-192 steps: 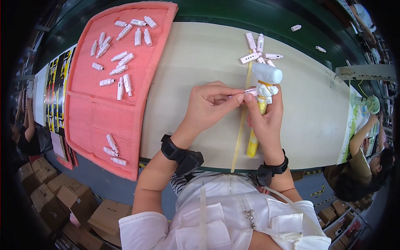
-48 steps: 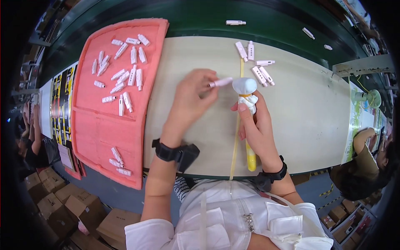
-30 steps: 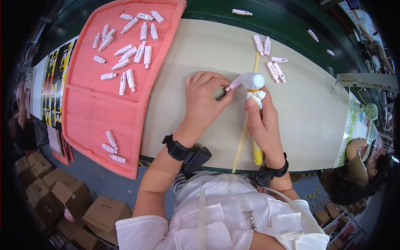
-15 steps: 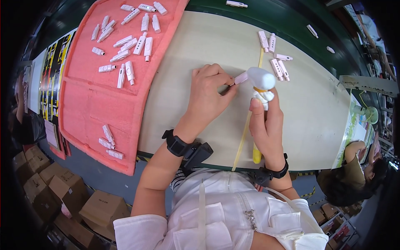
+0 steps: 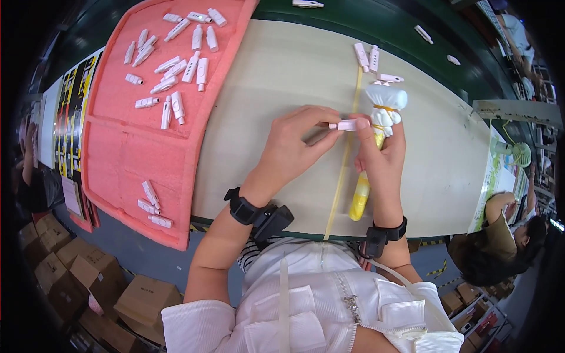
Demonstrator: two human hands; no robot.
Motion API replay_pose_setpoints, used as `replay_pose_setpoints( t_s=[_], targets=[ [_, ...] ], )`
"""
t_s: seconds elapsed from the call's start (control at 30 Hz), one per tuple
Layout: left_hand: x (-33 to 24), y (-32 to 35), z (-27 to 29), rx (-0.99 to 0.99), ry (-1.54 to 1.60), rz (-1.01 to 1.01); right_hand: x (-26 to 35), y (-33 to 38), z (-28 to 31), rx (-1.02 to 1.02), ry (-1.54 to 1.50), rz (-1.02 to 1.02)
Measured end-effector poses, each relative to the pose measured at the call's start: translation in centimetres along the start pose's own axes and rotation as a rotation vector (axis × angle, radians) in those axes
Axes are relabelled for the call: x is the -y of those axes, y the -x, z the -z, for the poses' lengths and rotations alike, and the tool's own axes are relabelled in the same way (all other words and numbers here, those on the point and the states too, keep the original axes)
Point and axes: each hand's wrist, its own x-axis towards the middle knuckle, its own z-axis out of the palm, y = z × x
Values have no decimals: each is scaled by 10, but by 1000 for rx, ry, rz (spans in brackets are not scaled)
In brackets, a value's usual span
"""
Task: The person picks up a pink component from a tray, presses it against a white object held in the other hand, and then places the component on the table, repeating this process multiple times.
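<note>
A small pale pink stick-shaped device is held level between my two hands above the beige tabletop. My left hand pinches its narrow left end with thumb and fingertips. The thumb of my right hand presses on its wider right end. That same hand also grips a mallet with a head wrapped in white material and bound by orange bands. Its yellow handle slants down toward me below the palm. Some of my right fingers are hidden behind the handle and device.
Many similar devices lie on a pink foam mat at left. A small group of devices lies behind the mallet on the tabletop. A green conveyor runs along the far side with a few devices. A co-worker is at right.
The mallet's head has swung right and tilted, showing more handle. My right thumb has come onto the device, which has turned level. Devices on the conveyor have shifted left.
</note>
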Motion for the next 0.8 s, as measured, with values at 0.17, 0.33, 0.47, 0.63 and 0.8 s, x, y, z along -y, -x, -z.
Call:
replay_pose_setpoints(
  t_s=[0.17, 0.33, 0.47, 0.63, 0.8],
  targets=[
    [-8, 2, -4, 114, 569, 379, -3, 2, 1, 76, -120, 36],
    [-2, 6, -7, 61, 712, 390, -6, 4, -2, 102, -101, 138],
    [-3, 8, -7, 74, 657, 382, -12, 3, -1, 124, -58, 200],
    [-2, -2, 16, 67, 525, 373, -6, 4, 2, 104, -91, 128],
    [12, -50, 73, -663, 980, 309, 0, 0, 8, 90, -132, 63]
  ],
)
